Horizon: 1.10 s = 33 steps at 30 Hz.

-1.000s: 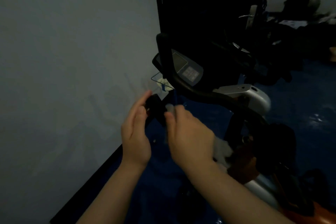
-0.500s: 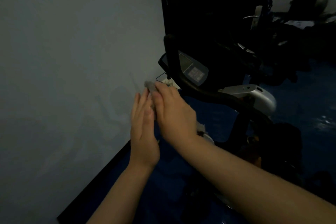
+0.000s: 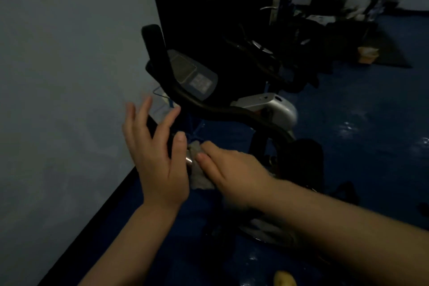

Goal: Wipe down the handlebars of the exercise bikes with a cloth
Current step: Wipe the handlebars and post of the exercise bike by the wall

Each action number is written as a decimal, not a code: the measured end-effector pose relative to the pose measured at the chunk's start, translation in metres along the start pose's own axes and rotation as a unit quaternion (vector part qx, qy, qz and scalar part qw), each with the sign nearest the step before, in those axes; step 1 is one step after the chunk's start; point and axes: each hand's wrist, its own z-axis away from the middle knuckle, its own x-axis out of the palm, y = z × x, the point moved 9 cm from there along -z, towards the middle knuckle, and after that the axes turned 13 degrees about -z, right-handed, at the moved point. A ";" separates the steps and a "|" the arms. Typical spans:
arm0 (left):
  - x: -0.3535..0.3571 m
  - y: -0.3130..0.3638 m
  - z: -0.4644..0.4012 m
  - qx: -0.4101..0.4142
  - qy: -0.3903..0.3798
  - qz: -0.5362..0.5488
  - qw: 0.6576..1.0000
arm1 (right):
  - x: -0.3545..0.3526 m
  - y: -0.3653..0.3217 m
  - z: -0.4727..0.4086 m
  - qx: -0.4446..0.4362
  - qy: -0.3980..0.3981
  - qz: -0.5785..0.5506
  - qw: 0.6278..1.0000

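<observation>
Half a second ago both hands were pressed close together up at the near tip of the handlebar; now they have dropped and parted. The left hand point(image 3: 155, 158) has opened, fingers spread and straight, with the dark handlebar end point(image 3: 154, 126) showing between them and only loosely backed by the palm, just below the bike's console point(image 3: 193, 76). The right hand point(image 3: 229, 169) has slid down and toward the person, and now lies lower than the console, pressing a pale grey cloth point(image 3: 199, 169) against the lower end of the grip, where a small metal sensor plate point(image 3: 189, 160) catches light; its fingers look bunched over the cloth, though the dim light hides how tightly. I judge this as one wiping stroke down the left grip just finishing. The curved handlebar point(image 3: 232, 114) sweeping right of the console appears still to be done.
</observation>
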 end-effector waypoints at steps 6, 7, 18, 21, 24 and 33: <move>0.030 0.035 0.013 0.071 -0.023 -0.106 0.992 | -0.008 0.052 -0.002 0.004 -0.348 0.156 0.924; 0.034 0.035 0.014 0.079 -0.035 -0.137 0.987 | -0.015 0.057 -0.005 -0.014 -0.360 0.193 0.913; 0.037 0.031 0.012 0.057 -0.040 -0.257 0.964 | -0.022 0.055 -0.003 -0.044 -0.271 0.143 0.951; 0.036 0.030 0.014 0.052 -0.024 -0.249 0.967 | -0.010 0.046 -0.003 -0.060 -0.244 0.259 0.933; 0.034 0.029 0.017 0.044 -0.009 -0.241 0.969 | 0.009 0.025 0.002 -0.033 -0.188 0.222 0.956; 0.033 0.028 0.018 0.051 -0.052 -0.133 0.988 | -0.019 0.025 0.060 0.058 0.192 -0.095 0.975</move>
